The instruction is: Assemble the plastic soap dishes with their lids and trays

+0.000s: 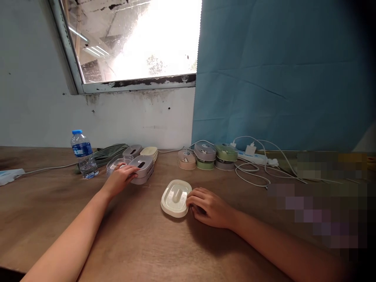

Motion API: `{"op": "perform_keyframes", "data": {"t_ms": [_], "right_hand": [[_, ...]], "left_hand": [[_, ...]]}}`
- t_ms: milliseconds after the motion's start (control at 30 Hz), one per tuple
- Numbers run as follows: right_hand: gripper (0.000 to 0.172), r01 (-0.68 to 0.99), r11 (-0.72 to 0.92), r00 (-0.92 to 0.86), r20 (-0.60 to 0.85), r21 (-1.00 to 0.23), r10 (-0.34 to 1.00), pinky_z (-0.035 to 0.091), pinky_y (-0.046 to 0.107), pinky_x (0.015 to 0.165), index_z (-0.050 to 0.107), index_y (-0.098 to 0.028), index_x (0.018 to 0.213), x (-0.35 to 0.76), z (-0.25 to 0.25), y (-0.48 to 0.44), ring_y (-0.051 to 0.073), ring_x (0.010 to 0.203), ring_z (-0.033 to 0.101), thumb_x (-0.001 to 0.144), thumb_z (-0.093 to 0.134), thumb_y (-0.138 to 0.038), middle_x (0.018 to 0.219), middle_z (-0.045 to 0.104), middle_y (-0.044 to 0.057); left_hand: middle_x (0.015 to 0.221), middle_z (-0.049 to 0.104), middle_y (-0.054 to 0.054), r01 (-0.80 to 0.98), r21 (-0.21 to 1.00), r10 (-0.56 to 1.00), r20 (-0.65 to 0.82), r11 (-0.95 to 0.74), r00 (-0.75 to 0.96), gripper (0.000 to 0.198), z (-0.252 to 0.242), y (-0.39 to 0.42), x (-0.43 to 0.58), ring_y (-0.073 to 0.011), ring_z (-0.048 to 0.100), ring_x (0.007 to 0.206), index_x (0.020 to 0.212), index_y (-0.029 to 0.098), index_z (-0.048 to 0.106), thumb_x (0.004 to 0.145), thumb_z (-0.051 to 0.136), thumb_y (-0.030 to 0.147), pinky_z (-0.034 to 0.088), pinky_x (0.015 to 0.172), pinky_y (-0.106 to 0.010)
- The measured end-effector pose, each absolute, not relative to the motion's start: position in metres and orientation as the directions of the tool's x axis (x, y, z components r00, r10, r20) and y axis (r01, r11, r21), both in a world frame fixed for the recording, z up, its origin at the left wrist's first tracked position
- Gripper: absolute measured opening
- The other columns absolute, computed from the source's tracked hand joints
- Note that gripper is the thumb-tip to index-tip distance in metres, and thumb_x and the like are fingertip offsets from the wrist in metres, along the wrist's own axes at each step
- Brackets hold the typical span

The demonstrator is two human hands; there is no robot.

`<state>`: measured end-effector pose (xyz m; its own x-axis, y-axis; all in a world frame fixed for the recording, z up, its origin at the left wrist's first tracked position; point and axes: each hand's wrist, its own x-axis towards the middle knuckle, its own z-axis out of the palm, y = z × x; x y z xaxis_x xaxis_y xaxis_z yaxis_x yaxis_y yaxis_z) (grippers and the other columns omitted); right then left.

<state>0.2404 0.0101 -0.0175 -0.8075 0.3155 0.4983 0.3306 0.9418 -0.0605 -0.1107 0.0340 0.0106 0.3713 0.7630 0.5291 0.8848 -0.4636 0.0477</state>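
At the middle of the table, my right hand (207, 205) pinches the right edge of a cream-coloured box lid (172, 203). The lid has a rounded rectangular shape with a raised oval in its centre. Further back on the left, my left hand (122, 179) reaches over a stack of lavender-grey box lids (143, 172), fingers stretched out at its near left edge. Whether those fingertips press on the stack is hard to make out. Clear plastic pieces (113, 164) lie just behind that hand. A stack of cream pieces (150, 152) sits behind the lavender ones.
A water bottle (84, 156) stands at the left before a dark green bag (110, 154). Lunch boxes in pink (187, 159), grey-green (205, 156) and green-grey (226, 156) line the back. Cables run from a power strip (252, 157) on the right.
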Motion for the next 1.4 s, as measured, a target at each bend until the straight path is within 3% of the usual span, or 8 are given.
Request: {"op": "perform_keyframes", "data": {"t_ms": [400, 533, 633, 700, 767, 867, 1000, 1400], "right_hand": [[0.025, 0.338, 0.939, -0.810, 0.492, -0.055, 0.320, 0.043, 0.032, 0.078, 0.054, -0.019, 0.092, 0.240, -0.015, 0.008, 0.018, 0.084, 0.054, 0.072, 0.048, -0.005, 0.088, 0.060, 0.006], [0.027, 0.328, 0.943, -0.809, 0.497, -0.063, 0.315, 0.043, 0.033, 0.077, 0.054, -0.019, 0.093, 0.240, -0.016, 0.008, 0.019, 0.084, 0.054, 0.072, 0.047, -0.005, 0.090, 0.060, 0.006], [0.026, 0.344, 0.938, -0.793, 0.520, -0.046, 0.317, 0.042, 0.033, 0.077, 0.054, -0.019, 0.092, 0.240, -0.017, 0.009, 0.019, 0.083, 0.054, 0.071, 0.047, -0.005, 0.089, 0.060, 0.006], [0.023, 0.379, 0.925, -0.750, 0.577, -0.029, 0.325, 0.042, 0.034, 0.077, 0.054, -0.019, 0.089, 0.240, -0.018, 0.009, 0.019, 0.083, 0.054, 0.070, 0.049, -0.006, 0.087, 0.060, 0.006], [0.018, 0.416, 0.909, -0.687, 0.647, -0.021, 0.329, 0.041, 0.034, 0.075, 0.053, -0.019, 0.084, 0.240, -0.018, 0.009, 0.019, 0.080, 0.054, 0.070, 0.049, -0.008, 0.083, 0.061, 0.005], [0.015, 0.432, 0.902, -0.637, 0.706, -0.006, 0.310, 0.041, 0.035, 0.072, 0.052, -0.019, 0.080, 0.241, -0.018, 0.008, 0.019, 0.076, 0.054, 0.069, 0.050, -0.010, 0.079, 0.061, 0.005], [0.016, 0.414, 0.910, -0.633, 0.729, 0.034, 0.261, 0.039, 0.033, 0.072, 0.053, -0.019, 0.080, 0.241, -0.017, 0.006, 0.017, 0.072, 0.054, 0.068, 0.050, -0.009, 0.076, 0.062, 0.003], [0.010, 0.337, 0.927, -0.684, 0.719, 0.167, 0.119, 0.036, 0.029, 0.068, 0.053, -0.019, 0.076, 0.242, -0.021, 0.008, 0.013, 0.067, 0.052, 0.071, 0.049, -0.012, 0.072, 0.062, 0.001]], "left_hand": [[0.109, 0.063, -0.007, 0.906, 0.112, 0.845, 0.423, -0.407, 0.327, 0.029, 0.003, 0.036, -0.107, -0.0254, 0.057, 0.099, 0.102, 0.022, 0.060, 0.087, 0.039, 0.034, 0.023, 0.098, -0.048], [0.120, 0.057, -0.009, 0.907, 0.077, 0.787, 0.530, -0.415, 0.315, 0.030, 0.010, 0.025, -0.090, -0.0280, 0.051, 0.110, 0.109, 0.023, 0.057, 0.084, 0.045, 0.034, 0.021, 0.098, -0.050], [0.119, 0.057, -0.009, 0.809, 0.067, 0.680, 0.584, -0.584, 0.443, 0.033, 0.016, 0.002, -0.052, -0.0264, 0.048, 0.114, 0.110, 0.021, 0.057, 0.082, 0.051, 0.036, 0.025, 0.099, -0.044], [0.111, 0.062, -0.007, 0.642, 0.091, 0.606, 0.454, -0.761, 0.653, 0.033, 0.015, -0.016, -0.019, -0.0239, 0.049, 0.111, 0.108, 0.022, 0.058, 0.079, 0.055, 0.037, 0.030, 0.097, -0.038], [0.106, 0.064, -0.007, 0.538, 0.127, 0.546, 0.336, -0.834, 0.767, 0.031, 0.010, -0.032, 0.011, -0.0225, 0.054, 0.104, 0.108, 0.022, 0.058, 0.079, 0.056, 0.033, 0.036, 0.094, -0.035], [0.101, 0.064, -0.008, 0.595, 0.186, 0.623, 0.280, -0.782, 0.731, 0.029, 0.000, -0.041, 0.037, -0.0204, 0.057, 0.093, 0.112, 0.020, 0.056, 0.084, 0.048, 0.020, 0.043, 0.084, -0.031], [0.092, 0.064, -0.006, 0.634, 0.250, 0.681, 0.261, -0.732, 0.684, 0.022, -0.004, -0.033, 0.042, -0.0191, 0.058, 0.086, 0.101, 0.020, 0.061, 0.084, 0.047, 0.015, 0.045, 0.076, -0.027], [0.096, 0.063, -0.006, 0.683, 0.276, 0.736, 0.230, -0.677, 0.637, 0.023, -0.001, -0.028, 0.037, -0.0185, 0.056, 0.089, 0.102, 0.019, 0.059, 0.086, 0.043, 0.014, 0.043, 0.078, -0.027]]}}
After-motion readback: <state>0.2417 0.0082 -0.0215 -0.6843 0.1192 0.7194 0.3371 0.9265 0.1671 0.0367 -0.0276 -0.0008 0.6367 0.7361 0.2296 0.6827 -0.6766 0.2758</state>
